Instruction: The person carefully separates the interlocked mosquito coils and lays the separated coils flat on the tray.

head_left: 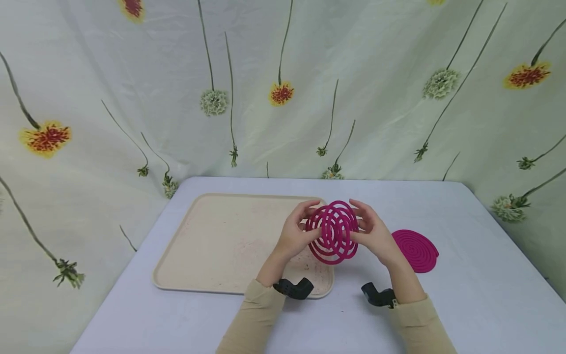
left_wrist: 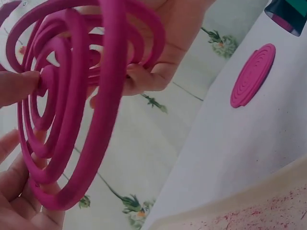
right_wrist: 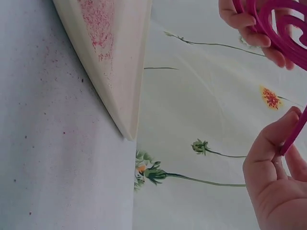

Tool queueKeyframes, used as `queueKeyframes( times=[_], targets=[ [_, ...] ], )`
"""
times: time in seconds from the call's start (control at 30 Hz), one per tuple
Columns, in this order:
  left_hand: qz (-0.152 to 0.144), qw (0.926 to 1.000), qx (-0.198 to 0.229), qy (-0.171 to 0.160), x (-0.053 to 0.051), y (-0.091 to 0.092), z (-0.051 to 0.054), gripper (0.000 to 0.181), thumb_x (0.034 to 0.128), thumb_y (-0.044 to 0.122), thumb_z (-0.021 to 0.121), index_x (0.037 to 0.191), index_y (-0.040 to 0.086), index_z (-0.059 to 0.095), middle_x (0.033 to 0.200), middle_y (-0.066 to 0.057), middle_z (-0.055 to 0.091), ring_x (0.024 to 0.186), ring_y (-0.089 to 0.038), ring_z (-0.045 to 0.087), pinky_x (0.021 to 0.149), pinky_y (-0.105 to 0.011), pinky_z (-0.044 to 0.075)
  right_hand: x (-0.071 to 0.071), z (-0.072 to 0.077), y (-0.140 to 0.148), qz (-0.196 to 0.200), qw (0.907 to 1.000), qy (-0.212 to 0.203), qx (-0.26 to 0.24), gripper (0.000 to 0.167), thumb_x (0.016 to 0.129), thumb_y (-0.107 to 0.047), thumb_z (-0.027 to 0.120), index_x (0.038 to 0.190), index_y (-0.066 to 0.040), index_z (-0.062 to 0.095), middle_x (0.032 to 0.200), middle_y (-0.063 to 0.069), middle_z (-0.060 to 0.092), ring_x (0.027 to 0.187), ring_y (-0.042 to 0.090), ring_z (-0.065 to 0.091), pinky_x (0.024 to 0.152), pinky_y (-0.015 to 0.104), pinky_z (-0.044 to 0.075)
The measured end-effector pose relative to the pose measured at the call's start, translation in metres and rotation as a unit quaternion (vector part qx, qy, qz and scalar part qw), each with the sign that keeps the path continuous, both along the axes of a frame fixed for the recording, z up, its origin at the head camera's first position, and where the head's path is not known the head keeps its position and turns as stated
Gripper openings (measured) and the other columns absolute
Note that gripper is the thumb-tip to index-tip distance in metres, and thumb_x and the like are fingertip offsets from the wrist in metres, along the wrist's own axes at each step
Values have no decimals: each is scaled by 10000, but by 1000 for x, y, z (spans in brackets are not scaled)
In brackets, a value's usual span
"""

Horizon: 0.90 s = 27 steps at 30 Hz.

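Two magenta mosquito coils point(head_left: 332, 232) overlap in the air, their rings crossing each other, above the right end of a beige tray. My left hand point(head_left: 297, 232) holds the left side of the pair, thumb in front and fingers behind. On the opposite side, my right hand point(head_left: 372, 233) pinches the other coil's edge. The left wrist view shows the coil loops point(left_wrist: 72, 110) spread apart in depth, with a thumb point(left_wrist: 17, 86) touching near a spiral's centre. In the right wrist view, my right hand point(right_wrist: 276, 177) grips a thin coil edge.
A flat magenta coil point(head_left: 415, 250) lies on the white table point(head_left: 477, 295) right of my right hand. The beige tray point(head_left: 212, 246) spans the left and middle, with reddish crumbs on it and beside it. A flowered cloth point(head_left: 376, 98) hangs behind.
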<state>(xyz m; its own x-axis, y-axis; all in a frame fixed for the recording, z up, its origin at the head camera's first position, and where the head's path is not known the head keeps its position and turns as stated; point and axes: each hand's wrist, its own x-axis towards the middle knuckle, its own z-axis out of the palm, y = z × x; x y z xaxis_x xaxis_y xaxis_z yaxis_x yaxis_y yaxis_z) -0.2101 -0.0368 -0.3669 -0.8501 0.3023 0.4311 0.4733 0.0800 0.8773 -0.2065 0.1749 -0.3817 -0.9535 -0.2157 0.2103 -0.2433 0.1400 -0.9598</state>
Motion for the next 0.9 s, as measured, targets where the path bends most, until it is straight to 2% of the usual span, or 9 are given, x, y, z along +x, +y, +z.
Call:
queueKeyframes(
  times=[0.1, 0.17, 0.27, 0.37, 0.47, 0.6, 0.73, 0.83, 0.9],
  targets=[
    [-292, 9982, 293, -438, -4, -5, -1, 494, 831, -35, 660, 1282, -41, 457, 1095, -246, 600, 992, -309, 592, 825, -336, 532, -2, -1, 6, 301, 9992, -237, -138, 722, 810, 24, 654, 1435, -33, 299, 1332, 273, 427, 1117, 278, 559, 838, 394, 523],
    [-478, 9954, 454, -697, -3, -7, 3, 444, 842, -52, 646, 1246, -65, 464, 1052, -262, 613, 934, -249, 611, 808, -295, 533, -2, -1, 8, 519, 9978, -330, -246, 691, 824, 15, 646, 1426, -19, 308, 1322, 286, 440, 1065, 189, 593, 827, 366, 529],
    [-678, 9919, 648, -859, -4, -6, 1, 335, 850, -93, 612, 1148, -103, 460, 1012, -253, 624, 891, -157, 603, 792, -266, 531, -2, -1, 9, 763, 9953, -419, -424, 655, 848, -1, 628, 1417, -11, 303, 1319, 290, 434, 1029, 137, 607, 835, 358, 527],
    [-765, 9897, 840, -868, -4, -3, -2, 233, 856, -116, 585, 1045, -119, 449, 967, -191, 626, 885, -150, 593, 795, -257, 526, -1, -1, 8, 766, 9945, -465, -539, 588, 868, -16, 609, 1371, -14, 302, 1293, 250, 433, 1030, 125, 601, 845, 332, 521],
    [-683, 9909, 955, -653, -4, 1, -4, 172, 860, -111, 584, 997, -127, 482, 952, -160, 601, 892, -158, 579, 789, -242, 523, 0, -1, 7, 685, 9947, -430, -639, 484, 874, 12, 571, 1278, 9, 304, 1263, 198, 428, 1020, 102, 593, 855, 295, 511],
    [-412, 9952, 871, -196, -2, 6, -5, 151, 866, -82, 597, 1005, -129, 559, 996, -253, 581, 918, -186, 572, 788, -229, 520, -1, -2, 7, 678, 9964, -179, -475, 434, 884, 13, 569, 1253, 36, 342, 1269, 191, 424, 1063, 120, 566, 868, 274, 499],
    [-134, 9975, 672, 146, 1, 12, -5, 159, 857, -64, 622, 1005, -117, 599, 1023, -269, 598, 950, -289, 600, 817, -293, 531, -1, -3, 6, 566, 9984, 69, 10, 476, 871, -28, 617, 1287, 22, 392, 1304, 239, 431, 1138, 290, 520, 862, 342, 513],
    [74, 9975, 505, 480, 4, 15, -5, 165, 843, -68, 635, 1004, -105, 619, 1010, -247, 621, 944, -351, 617, 819, -396, 537, -1, -3, 4, 456, 9988, 41, 200, 472, 872, -41, 623, 1291, -3, 409, 1317, 264, 441, 1152, 409, 503, 866, 426, 510],
    [221, 9960, 360, 785, 6, 16, -4, 166, 838, -70, 640, 1001, -100, 629, 996, -238, 634, 925, -362, 626, 807, -449, 535, -1, -3, 1, 467, 9987, -26, 215, 453, 889, -49, 608, 1294, -10, 410, 1311, 277, 453, 1149, 436, 507, 872, 463, 499]
  ],
)
